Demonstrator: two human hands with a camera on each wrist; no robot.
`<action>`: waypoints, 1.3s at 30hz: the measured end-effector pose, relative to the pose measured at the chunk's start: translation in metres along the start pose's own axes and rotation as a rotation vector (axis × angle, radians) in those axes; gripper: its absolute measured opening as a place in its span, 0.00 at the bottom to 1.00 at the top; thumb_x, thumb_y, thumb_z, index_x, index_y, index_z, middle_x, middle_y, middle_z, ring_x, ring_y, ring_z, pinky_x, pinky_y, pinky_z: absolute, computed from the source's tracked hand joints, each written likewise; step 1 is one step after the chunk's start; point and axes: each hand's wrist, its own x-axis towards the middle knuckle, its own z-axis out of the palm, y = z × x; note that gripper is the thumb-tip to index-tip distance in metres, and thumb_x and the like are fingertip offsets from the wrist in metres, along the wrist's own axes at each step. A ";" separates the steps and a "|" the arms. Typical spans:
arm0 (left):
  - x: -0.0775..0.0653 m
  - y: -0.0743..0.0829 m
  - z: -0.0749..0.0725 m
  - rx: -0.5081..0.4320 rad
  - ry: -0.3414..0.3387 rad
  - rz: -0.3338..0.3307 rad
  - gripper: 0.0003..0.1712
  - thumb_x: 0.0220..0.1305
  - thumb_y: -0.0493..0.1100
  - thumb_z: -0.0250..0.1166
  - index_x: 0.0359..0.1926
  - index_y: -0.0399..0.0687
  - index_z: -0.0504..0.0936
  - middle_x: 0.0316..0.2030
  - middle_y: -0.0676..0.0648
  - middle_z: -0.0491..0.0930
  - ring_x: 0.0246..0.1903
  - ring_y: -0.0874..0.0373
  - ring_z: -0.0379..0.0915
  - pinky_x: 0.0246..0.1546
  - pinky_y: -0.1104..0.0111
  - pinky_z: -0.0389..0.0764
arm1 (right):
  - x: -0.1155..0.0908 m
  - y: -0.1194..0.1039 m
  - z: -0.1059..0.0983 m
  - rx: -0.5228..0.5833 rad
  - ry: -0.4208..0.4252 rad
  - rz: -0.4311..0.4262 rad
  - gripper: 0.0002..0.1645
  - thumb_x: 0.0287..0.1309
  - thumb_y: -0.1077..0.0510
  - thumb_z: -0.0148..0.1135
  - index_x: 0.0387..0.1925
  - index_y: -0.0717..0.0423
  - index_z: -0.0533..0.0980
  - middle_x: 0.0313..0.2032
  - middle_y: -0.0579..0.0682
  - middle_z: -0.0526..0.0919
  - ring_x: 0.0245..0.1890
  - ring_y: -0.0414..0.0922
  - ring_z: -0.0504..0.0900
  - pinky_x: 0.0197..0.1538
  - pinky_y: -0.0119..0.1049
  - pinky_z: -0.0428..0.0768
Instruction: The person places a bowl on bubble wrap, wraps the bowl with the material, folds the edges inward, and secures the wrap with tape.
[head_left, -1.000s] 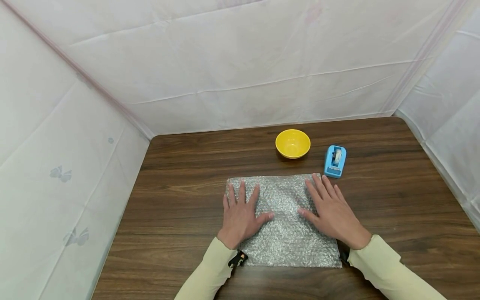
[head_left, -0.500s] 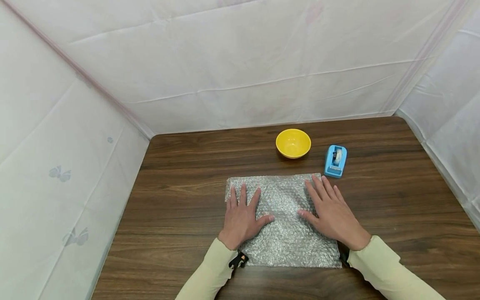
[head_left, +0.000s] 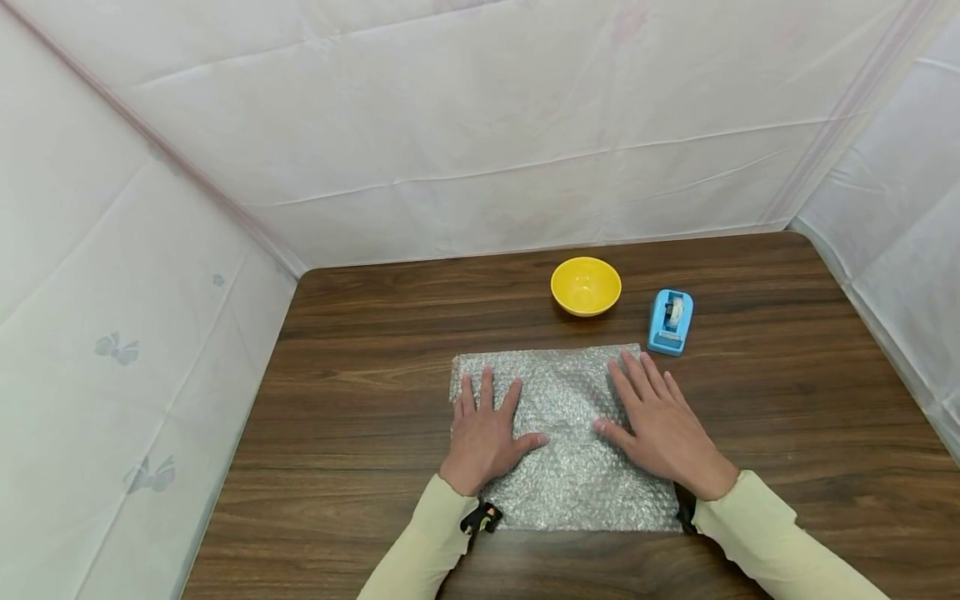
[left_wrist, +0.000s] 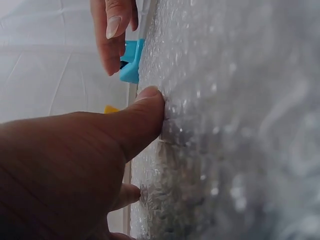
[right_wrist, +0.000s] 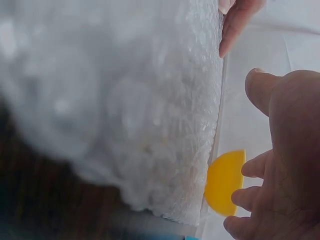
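A sheet of clear bubble wrap lies flat on the dark wooden table. My left hand rests on its left part with fingers spread and straight. Over the right edge of the sheet is my right hand, its fingers extended and slightly apart. In the left wrist view the left thumb touches the bubbles. The right wrist view shows the right thumb and fingers held a little above the sheet. Neither hand grips anything.
Behind the sheet stands a yellow bowl. A blue tape dispenser sits beyond the right fingertips, near the sheet's far right corner. White cloth walls border the table at the back and sides.
The left hand has drawn back slightly toward the person and a touch to the right. The right hand has barely shifted. Bowl, dispenser and sheet stay in place.
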 end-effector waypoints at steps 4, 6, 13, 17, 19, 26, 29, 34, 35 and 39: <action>-0.001 0.000 0.001 -0.002 0.005 -0.002 0.51 0.62 0.72 0.67 0.79 0.55 0.66 0.81 0.30 0.52 0.78 0.21 0.42 0.74 0.34 0.58 | 0.001 0.000 0.000 0.001 0.000 -0.001 0.56 0.69 0.33 0.60 0.83 0.57 0.50 0.84 0.61 0.42 0.84 0.64 0.39 0.78 0.71 0.47; -0.001 0.000 0.001 0.001 0.004 -0.005 0.51 0.62 0.73 0.66 0.79 0.56 0.66 0.81 0.30 0.52 0.79 0.21 0.42 0.75 0.34 0.58 | 0.001 0.000 -0.001 0.000 -0.004 -0.001 0.56 0.69 0.33 0.60 0.83 0.58 0.50 0.84 0.61 0.42 0.84 0.64 0.39 0.78 0.71 0.46; 0.000 0.000 0.003 0.000 -0.006 -0.003 0.51 0.62 0.73 0.66 0.79 0.55 0.65 0.81 0.30 0.51 0.79 0.21 0.41 0.75 0.34 0.57 | 0.004 0.001 -0.006 -0.012 0.012 -0.005 0.59 0.69 0.32 0.59 0.83 0.62 0.47 0.84 0.63 0.42 0.84 0.64 0.40 0.79 0.69 0.47; -0.001 0.001 0.002 -0.008 -0.010 -0.002 0.51 0.62 0.73 0.66 0.79 0.55 0.65 0.81 0.30 0.50 0.79 0.21 0.41 0.75 0.34 0.56 | 0.008 0.002 -0.011 -0.025 0.011 0.001 0.60 0.69 0.32 0.59 0.83 0.62 0.45 0.84 0.63 0.40 0.84 0.64 0.40 0.80 0.68 0.46; -0.001 0.001 0.003 -0.007 -0.011 -0.003 0.51 0.62 0.73 0.65 0.79 0.55 0.65 0.81 0.31 0.50 0.79 0.20 0.41 0.75 0.34 0.56 | 0.010 0.002 -0.014 -0.030 0.009 0.004 0.60 0.69 0.32 0.59 0.83 0.61 0.44 0.84 0.62 0.40 0.84 0.64 0.39 0.80 0.68 0.45; -0.001 0.003 0.000 -0.001 -0.023 -0.009 0.51 0.63 0.73 0.65 0.79 0.55 0.65 0.81 0.30 0.50 0.79 0.21 0.40 0.75 0.34 0.56 | 0.017 0.002 -0.025 -0.051 0.032 -0.010 0.61 0.70 0.30 0.57 0.83 0.64 0.44 0.84 0.64 0.42 0.84 0.65 0.41 0.79 0.68 0.47; 0.001 0.005 -0.003 0.041 -0.033 -0.003 0.52 0.62 0.74 0.65 0.79 0.55 0.65 0.80 0.29 0.51 0.78 0.20 0.44 0.74 0.34 0.59 | 0.020 0.003 -0.031 -0.060 0.035 -0.005 0.61 0.70 0.30 0.57 0.82 0.65 0.44 0.84 0.64 0.41 0.84 0.65 0.41 0.80 0.67 0.47; 0.006 0.008 -0.009 0.151 -0.044 0.023 0.54 0.60 0.77 0.64 0.79 0.54 0.65 0.78 0.25 0.56 0.74 0.18 0.53 0.68 0.35 0.69 | 0.028 0.007 -0.041 -0.076 0.048 0.007 0.61 0.69 0.33 0.60 0.82 0.66 0.44 0.84 0.65 0.41 0.84 0.65 0.40 0.80 0.67 0.47; 0.006 0.008 -0.010 0.164 -0.045 0.026 0.55 0.60 0.77 0.64 0.79 0.54 0.66 0.77 0.25 0.57 0.74 0.18 0.54 0.68 0.36 0.70 | 0.030 0.007 -0.042 -0.076 0.051 0.007 0.61 0.69 0.34 0.60 0.82 0.66 0.43 0.84 0.65 0.41 0.84 0.65 0.40 0.79 0.68 0.48; 0.005 0.009 -0.012 0.175 -0.057 0.023 0.55 0.60 0.78 0.64 0.79 0.53 0.65 0.77 0.25 0.57 0.73 0.18 0.54 0.68 0.36 0.70 | 0.037 0.010 -0.048 -0.082 0.057 0.006 0.61 0.70 0.35 0.61 0.82 0.66 0.42 0.83 0.66 0.40 0.83 0.66 0.41 0.79 0.69 0.48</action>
